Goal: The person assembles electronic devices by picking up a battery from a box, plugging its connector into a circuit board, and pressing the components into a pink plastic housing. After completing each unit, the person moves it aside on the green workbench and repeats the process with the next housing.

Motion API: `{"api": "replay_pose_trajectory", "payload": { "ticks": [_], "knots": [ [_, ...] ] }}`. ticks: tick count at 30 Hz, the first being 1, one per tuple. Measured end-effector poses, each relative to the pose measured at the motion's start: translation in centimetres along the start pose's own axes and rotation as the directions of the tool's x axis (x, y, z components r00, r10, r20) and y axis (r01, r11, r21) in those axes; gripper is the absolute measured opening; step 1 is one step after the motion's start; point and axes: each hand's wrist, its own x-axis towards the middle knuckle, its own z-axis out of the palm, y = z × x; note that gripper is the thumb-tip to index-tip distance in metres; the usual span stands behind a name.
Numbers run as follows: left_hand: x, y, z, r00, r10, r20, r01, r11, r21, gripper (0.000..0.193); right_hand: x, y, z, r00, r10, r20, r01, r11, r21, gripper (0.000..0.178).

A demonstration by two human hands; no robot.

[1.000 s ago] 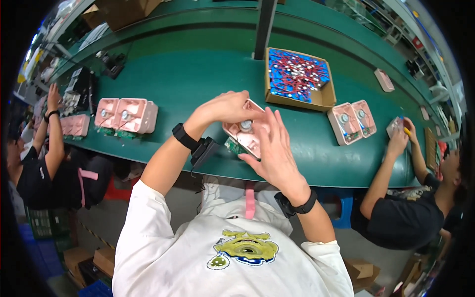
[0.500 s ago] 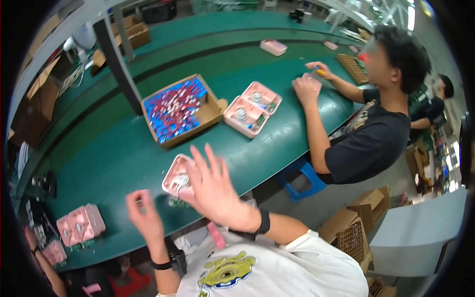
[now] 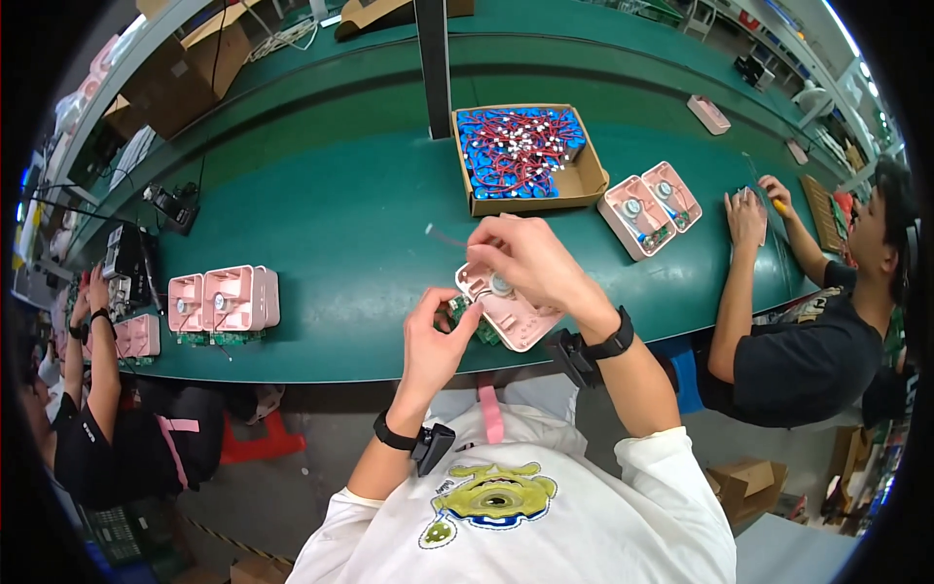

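An open pink plastic shell [image 3: 525, 327] with a round speaker [image 3: 500, 284] inside stands tilted on the bench in front of me. My left hand [image 3: 434, 336] grips its left edge between thumb and fingers, where a green circuit board [image 3: 486, 333] shows beside the thumb. Over the shell, the fingers of my right hand [image 3: 533, 261] pinch a thin wire [image 3: 449, 237], whose small white plug sticks out to the left. My right hand and wrist hide part of the shell. Behind it is a cardboard box [image 3: 535, 205] of blue battery packs [image 3: 511, 151] with red leads.
Pink shells [image 3: 255, 292] stand at left, an open pink pair [image 3: 650, 209] at right. A grey post [image 3: 434, 68] rises behind the green bench [image 3: 341, 234]. Co-workers sit on both sides; the right one's hands [image 3: 747, 216] work on something small. Black devices [image 3: 173, 206] stand far left.
My view has swung left. My hands, apart and raised before, have come to the shell: the left now grips its edge, the right pinches the wire with the white plug.
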Motion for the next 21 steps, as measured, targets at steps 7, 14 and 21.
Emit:
{"api": "replay_pose_trajectory", "payload": {
  "ticks": [7,14,21],
  "knots": [
    [2.0,1.6,-1.2,0.996,-0.043,0.074,0.041,0.998,0.04,0.026,-2.2,-0.1,-1.1,0.986,0.025,-0.166,0.071,0.832,0.551,0.014],
    [2.7,1.6,-1.0,0.998,0.048,0.047,-0.053,0.991,0.125,0.027,-3.1,-0.7,-1.3,0.993,-0.002,-0.122,0.086,0.72,0.689,0.016],
    [2.4,2.3,-1.4,0.996,-0.061,0.059,0.051,0.985,0.164,0.026,-3.5,-0.4,-1.7,0.995,0.072,-0.074,-0.007,0.765,0.644,0.017]
  ]
}}
